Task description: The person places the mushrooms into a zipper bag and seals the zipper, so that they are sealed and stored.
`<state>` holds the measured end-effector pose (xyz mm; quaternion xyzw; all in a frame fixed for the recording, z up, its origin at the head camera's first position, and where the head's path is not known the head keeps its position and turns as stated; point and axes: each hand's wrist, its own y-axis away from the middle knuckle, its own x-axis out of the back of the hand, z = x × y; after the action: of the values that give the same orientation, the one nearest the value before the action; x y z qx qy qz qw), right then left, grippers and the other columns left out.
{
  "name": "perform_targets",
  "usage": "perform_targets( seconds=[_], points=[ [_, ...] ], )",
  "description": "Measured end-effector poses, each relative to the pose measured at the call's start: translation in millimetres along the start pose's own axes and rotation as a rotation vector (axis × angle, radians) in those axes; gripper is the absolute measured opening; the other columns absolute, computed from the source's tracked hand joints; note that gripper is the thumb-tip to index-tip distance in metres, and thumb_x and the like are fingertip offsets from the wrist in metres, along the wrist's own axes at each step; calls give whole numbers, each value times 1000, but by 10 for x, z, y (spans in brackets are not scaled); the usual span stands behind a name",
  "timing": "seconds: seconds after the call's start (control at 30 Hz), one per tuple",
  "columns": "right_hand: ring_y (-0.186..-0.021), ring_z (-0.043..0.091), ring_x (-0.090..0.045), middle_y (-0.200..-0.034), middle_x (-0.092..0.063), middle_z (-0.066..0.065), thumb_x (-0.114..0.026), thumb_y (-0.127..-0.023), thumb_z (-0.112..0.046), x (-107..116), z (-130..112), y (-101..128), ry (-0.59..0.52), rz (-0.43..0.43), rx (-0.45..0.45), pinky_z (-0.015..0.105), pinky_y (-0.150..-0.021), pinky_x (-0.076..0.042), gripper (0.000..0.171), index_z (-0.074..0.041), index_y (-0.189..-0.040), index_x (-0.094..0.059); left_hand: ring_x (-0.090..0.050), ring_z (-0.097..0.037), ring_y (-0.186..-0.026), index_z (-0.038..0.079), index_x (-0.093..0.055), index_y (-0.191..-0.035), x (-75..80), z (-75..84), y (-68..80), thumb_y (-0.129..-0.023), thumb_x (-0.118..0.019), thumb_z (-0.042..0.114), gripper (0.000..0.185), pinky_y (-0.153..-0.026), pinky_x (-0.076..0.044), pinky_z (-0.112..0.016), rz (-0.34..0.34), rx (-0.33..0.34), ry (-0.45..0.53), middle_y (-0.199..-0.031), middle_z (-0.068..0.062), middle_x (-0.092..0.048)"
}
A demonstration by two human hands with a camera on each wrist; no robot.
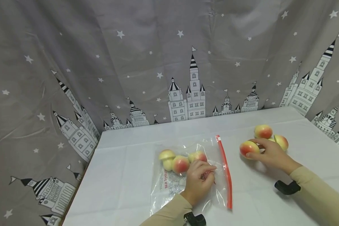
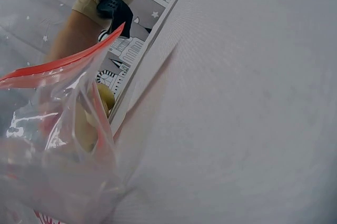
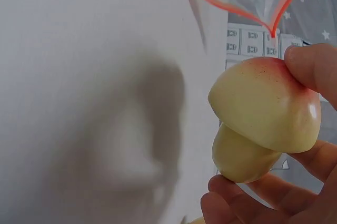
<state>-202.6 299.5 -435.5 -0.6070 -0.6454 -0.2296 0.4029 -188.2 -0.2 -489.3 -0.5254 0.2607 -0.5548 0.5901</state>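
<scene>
Zip bag: one, clear, with a red-edged mouth. Laid on the white surface, mouth to the right, lips parted as the right wrist view shows. Handling, as judged: very light, limp, slick film, apt to collapse; best held by one lip near the red edge.

Left hand: on the bag's upper film, between contents and mouth. Fingers bent, seemingly pinching the film, though the exact contact is hard to make out.

Right hand: to the right of the bag's mouth, well apart from it. Thumb and fingers spread only to one mushroom's width, gripping it.

Held mushroom: one, pale yellow, red-blushed cap, right of the bag, clear of the surface. Judged light, firm, smooth, somewhat slippery; the broad cap offers the surest hold.

Bagged mushrooms: three visible, similar colouring, roughly in a row inside the bag's far part.

Loose mushrooms: two made out, farther right of the bag, partly covered.
</scene>
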Motion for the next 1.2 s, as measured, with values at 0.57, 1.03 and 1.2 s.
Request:
perform_targets(
  seconds=[0.57,1.03,1.2],
  points=[
    [-109,6,-62,-117,-74,2,-85,-80,-24,-187,-323,46,-50,25,244,29,-78,-56,44,-15,-121,-71,-62,-13,-79,12,-78,-88,12,-11,-15,-70,-69,-5,26,-78,-49,-19,-14,23,-1,-82,2,-70],
    [-105,18,-67,-124,-71,11,-86,-77,-23,-364,-497,87,-56,-17,321,27,-74,-56,50,-11,-122,-69,-62,-13,-80,13,-78,-88,28,14,10,-71,-70,-3,24,-79,-49,-19,-34,41,-11,-82,2,-69],
    [-105,15,-66,-123,-71,9,-87,-76,-24,-427,-536,102,-52,-10,363,26,-73,-54,50,-14,-122,-70,-61,-12,-79,14,-78,-88,30,35,39,-71,-70,-3,25,-79,-48,-18,-40,52,-18,-82,3,-69]
  ],
)
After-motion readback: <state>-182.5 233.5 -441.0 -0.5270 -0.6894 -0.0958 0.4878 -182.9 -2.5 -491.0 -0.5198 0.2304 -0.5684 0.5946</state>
